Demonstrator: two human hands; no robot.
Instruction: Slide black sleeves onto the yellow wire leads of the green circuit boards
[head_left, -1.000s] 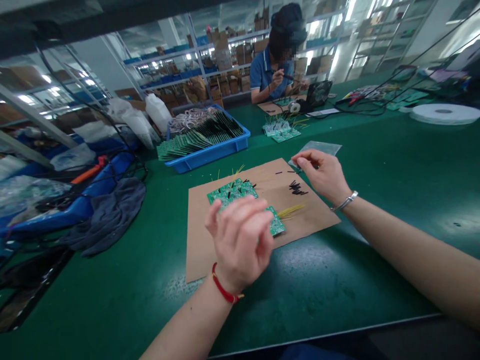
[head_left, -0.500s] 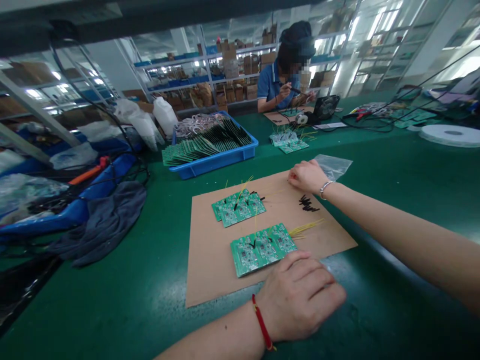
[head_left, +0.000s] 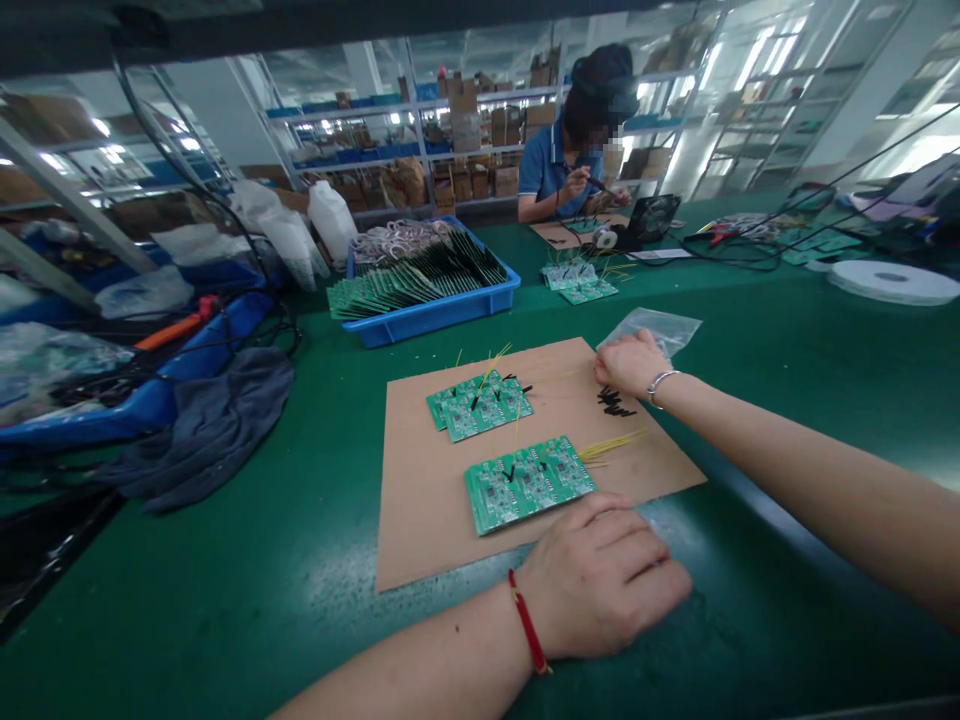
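My left hand (head_left: 607, 578) rests palm down at the front edge of the cardboard, fingers curled under and fingertips hidden. Just beyond it lies a stack of green circuit boards (head_left: 529, 484), with short black sleeves and a thin yellow wire standing up from the top one. Yellow wires (head_left: 611, 446) stick out to the right of this stack. At the cardboard's far right corner, my right hand (head_left: 628, 362) has its fingers pressed together; what they hold, if anything, is hidden. Beside it are a pile of short black tubes (head_left: 616, 402) and a clear plastic bag (head_left: 660, 330).
More wired boards (head_left: 491, 408) lie on the brown cardboard (head_left: 420, 500). Behind stands a blue tray (head_left: 435, 320) packed with boards. A co-worker (head_left: 559, 165) sits across the green table (head_left: 330, 560). A dark cloth (head_left: 217, 425) lies left, a white reel (head_left: 892, 283) right.
My right hand has shifted slightly to the right, towards the plastic bag and away from the boards. My left hand stays at the cardboard's front edge. The camera view has moved a little.
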